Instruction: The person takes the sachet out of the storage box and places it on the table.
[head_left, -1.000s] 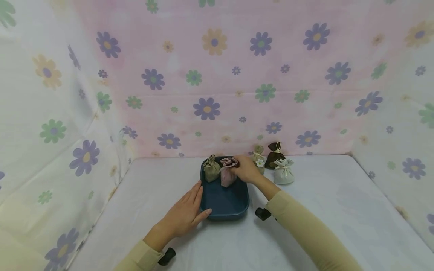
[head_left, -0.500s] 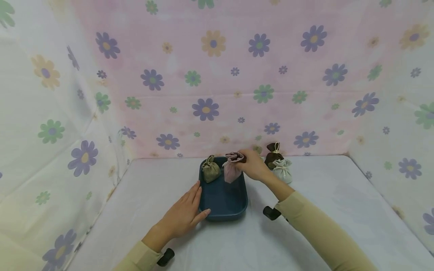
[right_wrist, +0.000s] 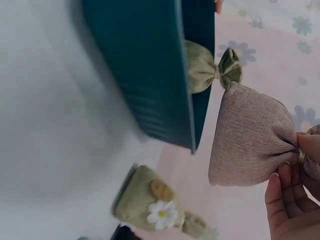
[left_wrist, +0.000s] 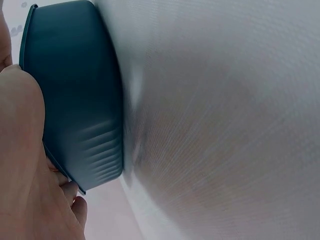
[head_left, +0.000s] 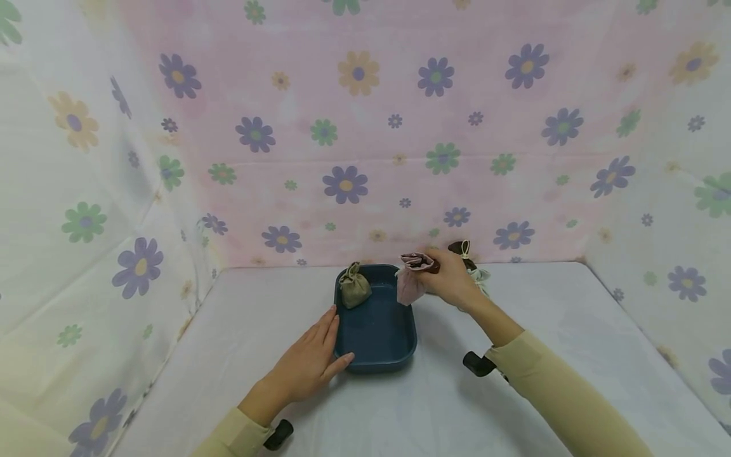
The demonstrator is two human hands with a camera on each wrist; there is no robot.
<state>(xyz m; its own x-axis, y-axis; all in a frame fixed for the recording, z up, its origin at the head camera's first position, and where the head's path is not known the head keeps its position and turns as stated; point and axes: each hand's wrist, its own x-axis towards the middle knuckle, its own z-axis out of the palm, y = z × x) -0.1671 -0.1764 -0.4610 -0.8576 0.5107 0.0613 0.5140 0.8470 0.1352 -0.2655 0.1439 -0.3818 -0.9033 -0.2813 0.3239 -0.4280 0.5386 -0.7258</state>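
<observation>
A pink cloth drawstring pouch (head_left: 410,287) hangs from my right hand (head_left: 454,279), which pinches its tied neck. In the head view it is over the right rim of the dark blue tray (head_left: 377,339); the right wrist view shows the pouch (right_wrist: 252,137) held above the tray's edge. An olive-green pouch (head_left: 355,289) sits inside the tray at its far left corner. My left hand (head_left: 305,362) rests against the tray's left side, fingers straight along the rim and thumb at the near corner. The left wrist view shows the tray's outer wall (left_wrist: 75,90) beside that hand.
Behind my right hand stand a dark brown pouch (head_left: 460,249) and a pale mint pouch (head_left: 481,277), both partly hidden. A green pouch with a white flower (right_wrist: 150,200) shows in the right wrist view. Flowered cloth walls surround the white table (head_left: 263,311).
My right hand has lifted the pink pouch from inside the tray and carried it rightward to the tray's right rim. My left hand and the olive-green pouch have stayed put.
</observation>
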